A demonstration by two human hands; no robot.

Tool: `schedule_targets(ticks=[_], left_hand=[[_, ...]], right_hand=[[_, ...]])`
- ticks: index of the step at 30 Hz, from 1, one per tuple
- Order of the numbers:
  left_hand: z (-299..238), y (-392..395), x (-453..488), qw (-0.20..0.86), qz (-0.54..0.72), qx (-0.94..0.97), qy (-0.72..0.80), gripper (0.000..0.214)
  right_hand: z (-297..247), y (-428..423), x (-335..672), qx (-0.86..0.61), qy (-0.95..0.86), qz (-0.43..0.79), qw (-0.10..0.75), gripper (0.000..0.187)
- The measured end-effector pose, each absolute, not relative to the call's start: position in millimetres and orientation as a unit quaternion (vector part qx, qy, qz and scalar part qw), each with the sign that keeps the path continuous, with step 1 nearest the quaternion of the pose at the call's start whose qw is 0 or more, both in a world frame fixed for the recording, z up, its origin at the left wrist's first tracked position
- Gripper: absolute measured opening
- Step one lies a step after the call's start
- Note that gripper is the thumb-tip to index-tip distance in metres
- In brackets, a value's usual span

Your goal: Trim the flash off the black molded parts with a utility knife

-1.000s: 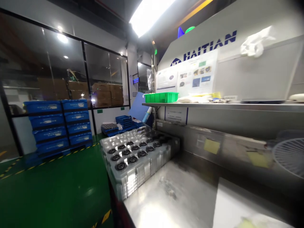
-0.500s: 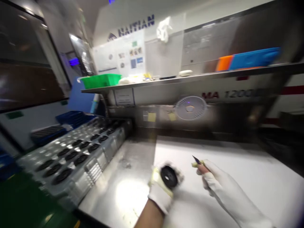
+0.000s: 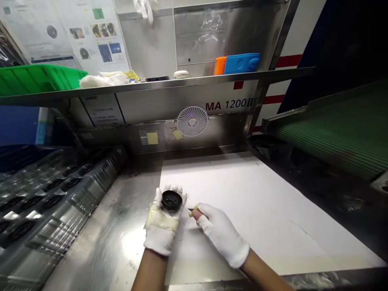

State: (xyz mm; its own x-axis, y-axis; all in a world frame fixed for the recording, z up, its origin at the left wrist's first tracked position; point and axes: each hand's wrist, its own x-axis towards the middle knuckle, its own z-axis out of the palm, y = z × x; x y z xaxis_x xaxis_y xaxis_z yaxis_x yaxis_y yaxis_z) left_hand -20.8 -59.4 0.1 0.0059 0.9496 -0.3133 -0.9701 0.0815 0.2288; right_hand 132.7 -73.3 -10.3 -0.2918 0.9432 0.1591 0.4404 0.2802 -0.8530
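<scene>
A black round plastic part (image 3: 171, 200), shaped like a shallow cup, rests in the palm of my left hand (image 3: 162, 226). The gloved fingers curl up around its far side, and its hollow face shows. My right hand (image 3: 220, 232), also gloved but with a bare thumb tip, is closed on a small knife (image 3: 190, 209). Only the dark pointed blade sticks out, aimed left at the part and a little apart from it; the handle is hidden in the fist. Both hands are above a white sheet (image 3: 242, 194) on the bench.
Clear plastic trays (image 3: 75, 218) with several black round parts stand at the left. A metal shelf (image 3: 194, 82) crosses the back, bearing a green bin (image 3: 42, 79) and a blue case (image 3: 241, 64). Below it hangs a white fan (image 3: 192, 121). A green conveyor (image 3: 339, 129) is on the right.
The view has swung to the right and down. The black part has tilted from facing sideways to facing more upward, and the knife tip is nearer to it.
</scene>
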Motion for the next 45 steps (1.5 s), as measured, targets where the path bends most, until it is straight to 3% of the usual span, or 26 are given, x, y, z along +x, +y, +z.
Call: schedule_targets(ticks=[5,12,17,29,35,45], left_hand=[[-2,-57,-23,0.715,0.673,-0.007,0.19,0.024],[3,-58,-5,0.698,0.681,0.029,0.221,0.003],[5,-63,3,0.657,0.717,0.056,0.227,0.009],[-11,-57,-1,0.602,0.769,0.044,0.209,0.011],[-1,-69,-10,0.671,0.683,0.111,0.268,0.031],[-5,-56,-5,0.657,0.716,0.056,0.23,0.004]], right_hand=[[-9,-76,132,-0.497,-0.734,0.322,0.333,0.033],[-10,-79,119,-0.553,-0.757,0.198,0.287,0.023],[-16,-79,111,-0.563,-0.764,0.144,0.28,0.023],[-17,-97,94,-0.553,-0.77,0.171,0.268,0.025],[-18,-91,103,-0.522,-0.773,0.201,0.299,0.024],[-24,-94,99,-0.564,-0.765,0.144,0.277,0.021]])
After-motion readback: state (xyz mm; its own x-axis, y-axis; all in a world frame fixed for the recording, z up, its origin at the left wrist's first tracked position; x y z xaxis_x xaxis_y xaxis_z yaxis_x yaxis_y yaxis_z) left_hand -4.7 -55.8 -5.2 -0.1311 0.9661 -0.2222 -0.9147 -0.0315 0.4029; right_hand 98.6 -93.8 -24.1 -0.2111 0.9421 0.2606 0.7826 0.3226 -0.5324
